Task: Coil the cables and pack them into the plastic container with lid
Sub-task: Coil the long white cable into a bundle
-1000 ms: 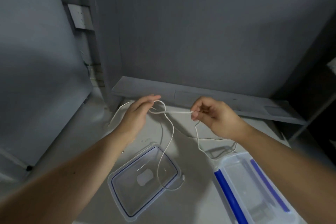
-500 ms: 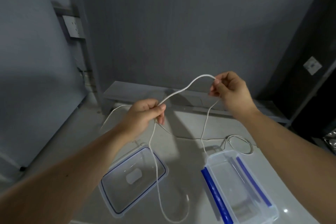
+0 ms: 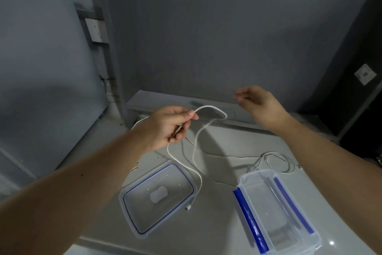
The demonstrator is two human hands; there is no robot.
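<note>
My left hand (image 3: 168,125) pinches a white cable (image 3: 196,147) above the table. A loop arcs out to the right of the fingers, and the rest hangs down, its plug end lying beside the lid (image 3: 159,196). That clear lid with a blue seal lies flat at centre. The clear plastic container (image 3: 272,207) with blue clips stands open at lower right, with no cable in it. My right hand (image 3: 261,105) hovers to the right of the loop, fingers apart, holding nothing. A second thin white cable (image 3: 277,160) lies tangled behind the container.
A grey wall rises behind the white table (image 3: 208,232), with a low ledge (image 3: 244,115) along its base. A wall socket (image 3: 96,30) sits upper left, and a switch plate (image 3: 364,73) is at the right. A small metal piece (image 3: 135,168) lies left of the lid.
My right hand has let go of the cable and now hangs open. The loop it held high has dropped and hangs from my left hand.
</note>
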